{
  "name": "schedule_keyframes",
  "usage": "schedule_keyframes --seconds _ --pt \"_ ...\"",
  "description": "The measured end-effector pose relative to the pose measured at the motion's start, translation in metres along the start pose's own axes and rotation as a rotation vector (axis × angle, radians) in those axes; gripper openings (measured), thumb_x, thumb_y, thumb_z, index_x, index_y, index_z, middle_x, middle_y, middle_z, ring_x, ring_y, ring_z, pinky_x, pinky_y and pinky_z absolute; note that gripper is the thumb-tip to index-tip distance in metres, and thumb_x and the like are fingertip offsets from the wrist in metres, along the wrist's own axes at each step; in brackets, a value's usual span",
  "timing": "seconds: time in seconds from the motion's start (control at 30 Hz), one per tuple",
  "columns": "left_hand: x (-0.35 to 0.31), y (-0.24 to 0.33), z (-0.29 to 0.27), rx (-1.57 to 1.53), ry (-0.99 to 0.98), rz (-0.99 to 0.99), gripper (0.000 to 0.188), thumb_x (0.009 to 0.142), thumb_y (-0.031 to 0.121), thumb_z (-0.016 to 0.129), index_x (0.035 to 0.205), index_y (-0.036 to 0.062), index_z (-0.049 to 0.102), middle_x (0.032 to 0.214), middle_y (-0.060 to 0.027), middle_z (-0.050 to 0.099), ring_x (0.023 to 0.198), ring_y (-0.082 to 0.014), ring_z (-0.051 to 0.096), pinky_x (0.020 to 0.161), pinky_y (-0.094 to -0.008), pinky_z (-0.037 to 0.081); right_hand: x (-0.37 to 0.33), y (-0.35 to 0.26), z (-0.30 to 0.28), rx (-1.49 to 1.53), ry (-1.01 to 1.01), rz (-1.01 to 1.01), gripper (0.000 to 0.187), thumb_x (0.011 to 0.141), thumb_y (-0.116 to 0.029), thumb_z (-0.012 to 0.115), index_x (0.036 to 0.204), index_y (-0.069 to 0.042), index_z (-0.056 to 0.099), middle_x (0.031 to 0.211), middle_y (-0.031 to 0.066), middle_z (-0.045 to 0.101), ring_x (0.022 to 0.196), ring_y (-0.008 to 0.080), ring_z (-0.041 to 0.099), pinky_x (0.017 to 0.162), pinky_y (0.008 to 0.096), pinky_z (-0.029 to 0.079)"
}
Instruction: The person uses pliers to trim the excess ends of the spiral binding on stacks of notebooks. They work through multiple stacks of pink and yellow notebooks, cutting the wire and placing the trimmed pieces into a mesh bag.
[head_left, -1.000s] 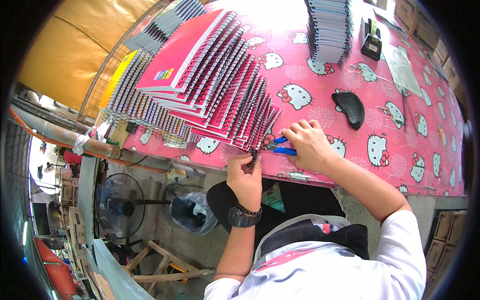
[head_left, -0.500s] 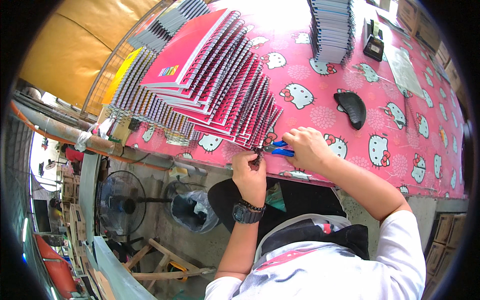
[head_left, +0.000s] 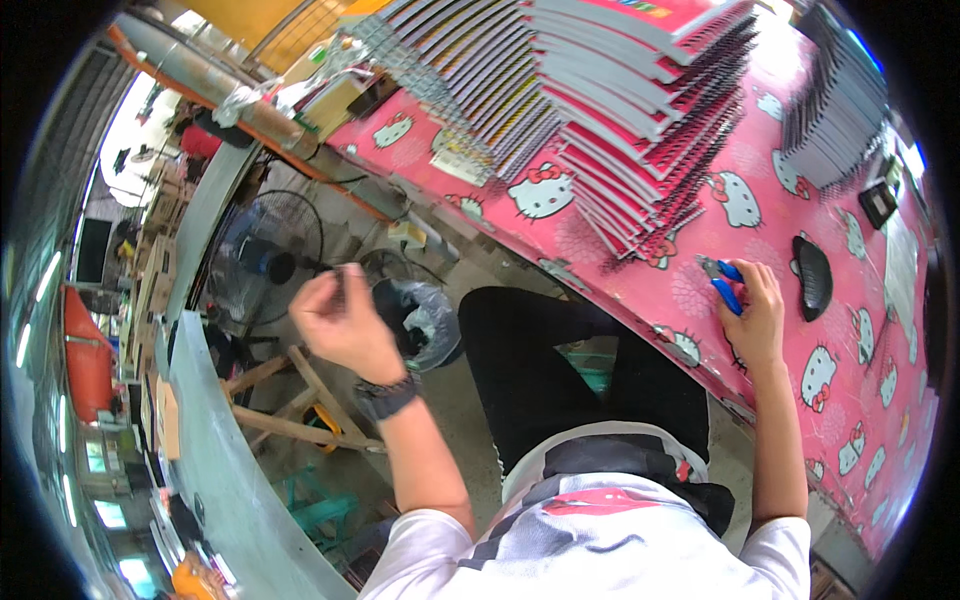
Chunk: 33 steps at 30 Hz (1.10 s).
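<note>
Your left hand (head_left: 345, 325) hangs clear of the table, its fingers curled; I cannot tell whether they pinch anything. Near it in view are the plastic-lined bin (head_left: 435, 325) and the floor fan (head_left: 283, 267). Your right hand (head_left: 760, 325) grips the blue-handled side cutters (head_left: 727, 295) above the pink tablecloth (head_left: 690, 295), near its front edge. Their 2 handles are spread, and the long axis slants, metal tips pointing away and to your left. To the right of that hand lies a black crescent-shaped object (head_left: 815, 280). Ahead-left of the tips, apart from them, the uneven stack of red spiral-bound notebooks (head_left: 650, 130) blocks the way; yellow-edged notebooks (head_left: 490, 90) stand beside it. Farther right are a black tape dispenser (head_left: 879, 205) and a grey notebook stack (head_left: 835, 110).
</note>
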<state>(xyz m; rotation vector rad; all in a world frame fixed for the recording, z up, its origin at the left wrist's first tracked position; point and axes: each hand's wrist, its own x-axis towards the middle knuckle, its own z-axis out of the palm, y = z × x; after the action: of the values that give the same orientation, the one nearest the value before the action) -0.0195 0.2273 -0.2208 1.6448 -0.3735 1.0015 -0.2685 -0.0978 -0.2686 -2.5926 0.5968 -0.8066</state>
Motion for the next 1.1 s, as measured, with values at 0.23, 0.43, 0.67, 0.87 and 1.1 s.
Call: schedule_keyframes --seconds 0.23,0.43,0.67,0.87,1.1 --pt "0.009 -0.22 -0.097 1.026 -0.258 -0.238 0.055 0.065 0.016 0.082 0.111 0.0018 0.058 0.117 -0.017 0.056 0.109 -0.0329 0.053 0.091 -0.041 0.044 0.007 -0.009 0.005 0.079 -0.033 0.026 0.037 0.067 -0.006 0.066 0.103 -0.001 0.059 0.089 0.0144 0.059 0.085 0.032 0.056 0.076 0.0387 0.045" --pt "-0.043 -0.201 -0.059 0.677 -0.595 -0.337 0.052 0.069 0.021 0.08 0.115 0.0045 0.061 0.128 -0.0181 0.053 0.121 -0.0334 0.049 0.1 -0.0407 0.039 0.005 -0.017 0.0 -0.074 -0.018 -0.077 0.042 0.065 -0.01 0.068 0.106 -0.006 0.059 0.093 0.0111 0.059 0.093 0.0306 0.055 0.084 0.0397 0.04" --pt "-0.09 0.052 0.065 -0.231 -0.878 -0.116 0.035 0.076 0.018 0.077 0.106 0.0049 0.064 0.103 -0.0096 0.065 0.095 -0.0187 0.06 0.084 -0.0307 0.046 0.017 -0.04 0.007 -0.092 -0.224 0.029 0.042 0.063 -0.019 0.073 0.102 -0.008 0.062 0.094 0.0105 0.06 0.094 0.0301 0.057 0.082 0.0425 0.044" --pt "-0.129 0.056 0.092 -0.272 -0.955 -0.268 0.03 0.074 0.009 0.076 0.1 -0.0009 0.063 0.09 -0.0122 0.066 0.083 -0.0212 0.064 0.073 -0.0312 0.051 0.018 -0.061 0.01 -0.194 -0.245 -0.024 0.042 0.065 -0.025 0.073 0.102 -0.009 0.061 0.096 0.0104 0.058 0.1 0.0286 0.056 0.082 0.0432 0.043" --pt "-0.132 0.055 0.096 -0.332 -0.959 -0.415 0.019 0.079 0.003 0.071 0.096 -0.0036 0.065 0.076 -0.0075 0.067 0.065 -0.0091 0.06 0.06 -0.0234 0.049 0.015 -0.075 0.024 -0.253 -0.207 0.037 0.04 0.068 -0.029 0.073 0.1 -0.008 0.06 0.095 0.011 0.059 0.099 0.0273 0.057 0.083 0.0458 0.043"
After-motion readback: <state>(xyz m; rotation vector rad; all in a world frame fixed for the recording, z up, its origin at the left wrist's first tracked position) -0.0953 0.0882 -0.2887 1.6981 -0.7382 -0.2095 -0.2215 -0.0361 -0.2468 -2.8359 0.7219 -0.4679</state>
